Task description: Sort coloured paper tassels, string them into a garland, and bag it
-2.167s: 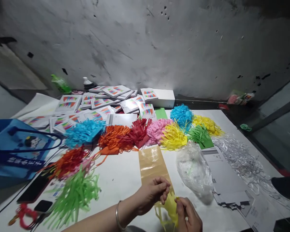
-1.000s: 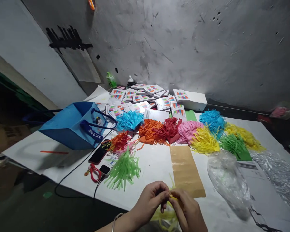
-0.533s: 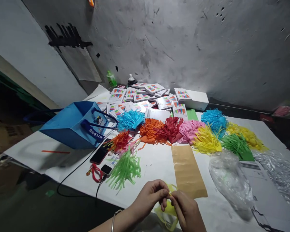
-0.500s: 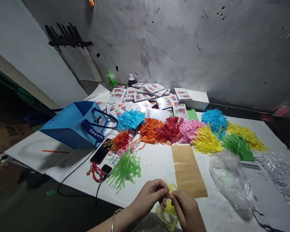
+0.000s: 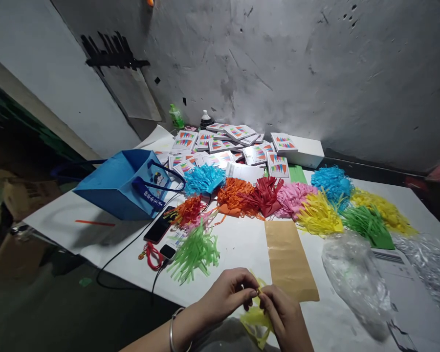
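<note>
At the table's front edge, a yellow paper tassel is pinched between both hands. My left hand is closed, thumb and forefinger on the tassel's narrow twisted part. Opposite it, my right hand grips the same part with thumb and fingertips, so the two hands almost meet. Loose yellow strips hang below and stick up a little above the fingers. A strip of brown tape or paper lies just beyond my right hand. Left of the hands, a light green tassel rests on the white table.
Fringed paper bundles, such as orange, pink and yellow, line the middle of the table. Behind them are printed packets. A blue bag and phone are left; a clear plastic bag lies right.
The camera view has shifted slightly, moving the table's things to the right in the picture. Both hands keep their pinch on the yellow tassel, with little visible movement.
</note>
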`<state>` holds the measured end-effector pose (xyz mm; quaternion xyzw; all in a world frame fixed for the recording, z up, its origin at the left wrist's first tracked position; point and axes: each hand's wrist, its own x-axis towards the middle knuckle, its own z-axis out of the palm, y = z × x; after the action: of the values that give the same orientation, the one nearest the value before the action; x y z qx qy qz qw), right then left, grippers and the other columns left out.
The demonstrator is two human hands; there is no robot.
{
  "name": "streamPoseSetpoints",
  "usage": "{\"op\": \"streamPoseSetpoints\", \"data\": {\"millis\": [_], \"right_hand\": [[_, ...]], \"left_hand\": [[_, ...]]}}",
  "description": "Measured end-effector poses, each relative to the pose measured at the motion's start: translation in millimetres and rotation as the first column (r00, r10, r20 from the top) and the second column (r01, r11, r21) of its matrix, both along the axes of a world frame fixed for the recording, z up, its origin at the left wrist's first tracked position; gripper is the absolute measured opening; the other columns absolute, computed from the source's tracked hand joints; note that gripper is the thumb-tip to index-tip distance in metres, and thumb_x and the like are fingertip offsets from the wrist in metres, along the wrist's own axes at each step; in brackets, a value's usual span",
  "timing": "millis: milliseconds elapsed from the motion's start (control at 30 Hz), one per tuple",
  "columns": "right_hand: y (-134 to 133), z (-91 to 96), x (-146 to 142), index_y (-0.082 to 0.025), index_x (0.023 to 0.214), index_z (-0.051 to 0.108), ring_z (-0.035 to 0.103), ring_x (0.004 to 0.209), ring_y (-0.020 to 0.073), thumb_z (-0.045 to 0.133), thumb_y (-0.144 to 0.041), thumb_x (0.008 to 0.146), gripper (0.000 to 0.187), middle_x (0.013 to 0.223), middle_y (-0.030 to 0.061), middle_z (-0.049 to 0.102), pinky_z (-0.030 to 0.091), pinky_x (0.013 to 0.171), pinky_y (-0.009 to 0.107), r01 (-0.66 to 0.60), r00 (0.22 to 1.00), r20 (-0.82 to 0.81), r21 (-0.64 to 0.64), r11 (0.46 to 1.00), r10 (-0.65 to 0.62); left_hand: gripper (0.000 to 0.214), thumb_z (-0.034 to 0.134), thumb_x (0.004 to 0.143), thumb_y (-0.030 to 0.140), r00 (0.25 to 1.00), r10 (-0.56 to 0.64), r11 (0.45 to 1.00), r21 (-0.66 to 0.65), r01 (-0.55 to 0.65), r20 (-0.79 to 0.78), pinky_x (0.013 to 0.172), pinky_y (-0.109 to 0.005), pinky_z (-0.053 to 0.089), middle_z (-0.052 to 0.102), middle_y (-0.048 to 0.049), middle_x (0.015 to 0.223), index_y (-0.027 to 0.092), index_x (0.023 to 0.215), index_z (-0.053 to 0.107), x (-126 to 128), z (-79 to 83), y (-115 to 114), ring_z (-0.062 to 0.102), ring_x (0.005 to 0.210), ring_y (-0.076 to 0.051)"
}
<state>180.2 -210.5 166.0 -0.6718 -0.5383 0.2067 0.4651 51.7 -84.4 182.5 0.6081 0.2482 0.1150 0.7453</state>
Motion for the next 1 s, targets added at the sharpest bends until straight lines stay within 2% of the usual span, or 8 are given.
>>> {"op": "streamPoseSetpoints", "data": {"millis": [100,167,233,400,500,733,867,1000], "right_hand": [[-1,-1.1,-2,-0.023,0.087,0.063,0.061,0.067,0.0137,0.04,-0.043,0.097,0.032,0.073,0.001,0.064,0.047,0.061,0.02,0.001,0.999,-0.036,-0.008,1.0,-0.001],[-3,-1.9,-1,-0.022,0.092,0.062,0.062,0.072,0.0146,0.041,-0.041,0.097,0.028,0.078,0.0024,0.065,0.048,0.065,0.021,-0.002,0.999,-0.043,-0.011,1.0,0.002],[-5,-2.5,1,-0.022,0.091,0.061,0.062,0.07,0.0143,0.041,-0.037,0.097,0.026,0.076,0.002,0.063,0.048,0.065,0.021,-0.005,1.0,-0.018,-0.007,1.0,0.005],[-8,-3.3,6,-0.022,0.085,0.06,0.062,0.067,0.0135,0.041,-0.031,0.098,0.024,0.072,0.0006,0.063,0.046,0.061,0.02,-0.033,0.998,0.061,0.003,0.999,0.033],[-9,-3.6,7,-0.022,0.085,0.059,0.062,0.068,0.0138,0.04,-0.029,0.098,0.024,0.072,0.0006,0.062,0.046,0.061,0.021,-0.07,0.995,0.075,-0.019,0.997,0.071],[-11,-7.2,9,-0.022,0.086,0.055,0.06,0.072,0.0139,0.04,-0.024,0.097,0.019,0.076,0.0008,0.062,0.045,0.064,0.022,-0.132,0.985,0.097,-0.078,0.988,0.139],[-13,-11.0,11,-0.022,0.087,0.055,0.06,0.073,0.0144,0.041,-0.022,0.096,0.018,0.078,0.0015,0.063,0.046,0.064,0.022,-0.161,0.979,0.111,-0.093,0.983,0.171],[-15,-9.1,12,-0.023,0.09,0.056,0.062,0.076,0.0151,0.043,-0.021,0.095,0.013,0.082,0.0017,0.064,0.047,0.068,0.023,-0.183,0.978,0.08,-0.116,0.976,0.193]], "left_hand": [[0.021,0.065,0.082,0.035,1.0,0.009,0.995,0.098,-0.007,-0.017,0.054,-0.02,0.047,0.062,-0.0033,0.072,0.014,0.078,0.065,-1,1.8,0,0.06,0.058,-0.011],[0.022,0.065,0.082,0.035,0.999,0.031,0.994,0.104,-0.028,-0.027,0.053,-0.02,0.046,0.061,-0.0022,0.069,0.014,0.077,0.064,-1,-1.0,-2,0.059,0.056,-0.011],[0.022,0.067,0.08,0.035,0.998,0.063,0.997,0.052,-0.061,-0.02,0.053,-0.02,0.046,0.059,-0.0009,0.066,0.014,0.077,0.063,0,-5.8,-5,0.058,0.055,-0.011],[0.03,0.071,0.075,0.041,0.997,0.065,0.972,-0.223,-0.071,-0.034,0.051,-0.023,0.047,0.06,-0.0002,0.057,0.013,0.074,0.062,4,-10.6,-9,0.057,0.048,-0.011],[0.032,0.074,0.07,0.042,0.997,0.02,0.967,-0.252,-0.039,-0.074,0.047,-0.022,0.046,0.06,-0.0005,0.053,0.013,0.07,0.061,6,-5.6,-5,0.057,0.045,-0.012],[0.009,0.066,0.07,0.022,0.98,-0.109,0.987,-0.137,0.086,-0.166,0.046,-0.018,0.042,0.06,0.0022,0.051,0.013,0.071,0.063,2,-4.8,0,0.058,0.045,-0.01],[0.007,0.06,0.07,0.014,0.971,-0.117,0.989,0.061,0.132,-0.208,0.049,-0.016,0.04,0.059,0.004,0.052,0.013,0.075,0.064,1,-8.4,-1,0.057,0.049,-0.009],[0.011,0.057,0.069,0.01,0.972,-0.105,0.958,0.242,0.156,-0.21,0.051,-0.016,0.037,0.058,0.0044,0.06,0.014,0.076,0.064,1,-9.4,-3,0.05,0.054,-0.007]]}}
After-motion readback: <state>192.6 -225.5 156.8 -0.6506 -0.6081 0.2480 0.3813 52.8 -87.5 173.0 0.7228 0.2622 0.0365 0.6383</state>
